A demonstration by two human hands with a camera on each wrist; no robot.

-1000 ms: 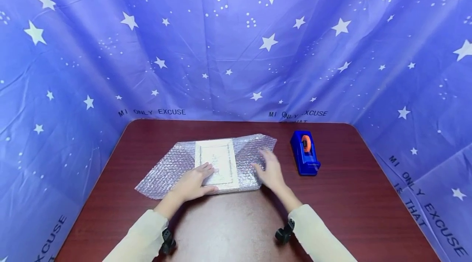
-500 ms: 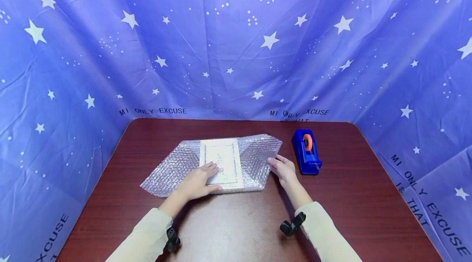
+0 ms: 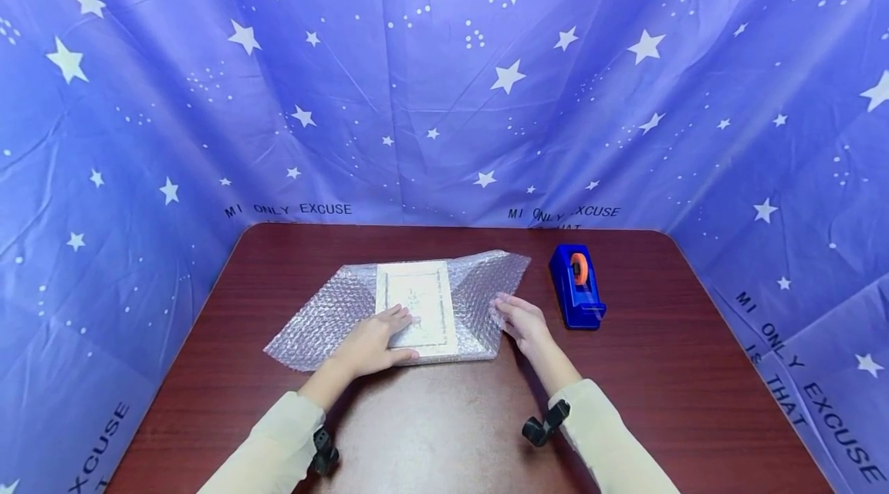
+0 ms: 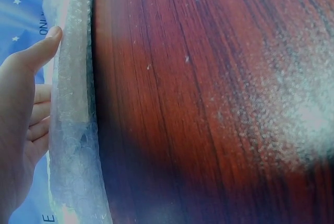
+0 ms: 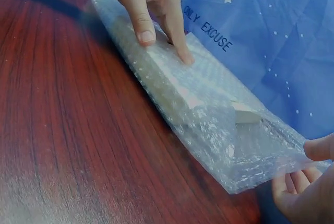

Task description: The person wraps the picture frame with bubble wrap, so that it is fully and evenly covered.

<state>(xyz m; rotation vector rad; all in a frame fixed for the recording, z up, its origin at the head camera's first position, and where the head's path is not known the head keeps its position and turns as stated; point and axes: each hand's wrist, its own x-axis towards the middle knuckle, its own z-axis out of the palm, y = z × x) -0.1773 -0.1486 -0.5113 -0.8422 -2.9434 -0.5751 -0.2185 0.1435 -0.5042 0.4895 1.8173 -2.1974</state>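
A white picture frame (image 3: 432, 307) lies on a sheet of bubble wrap (image 3: 316, 316), whose ends spread out to its left and right. Part of the wrap covers the frame's near edge. My left hand (image 3: 371, 343) rests on the frame with fingers extended, thumb along the near edge. At the wrap's right end, my right hand (image 3: 529, 324) pinches the loose edge between thumb and fingers. The right wrist view shows this right hand (image 5: 308, 187) holding the wrap slightly raised, the frame visible through the plastic.
A blue tape dispenser (image 3: 576, 305) with an orange roll stands right of the wrap. Beneath everything is a dark red wood-grain table (image 3: 667, 370). Blue star-patterned curtains (image 3: 444, 93) enclose its back and sides.
My right hand moved from above the wrap to its right edge, took hold of it, and drew it slightly left. The left hand stays on the frame.
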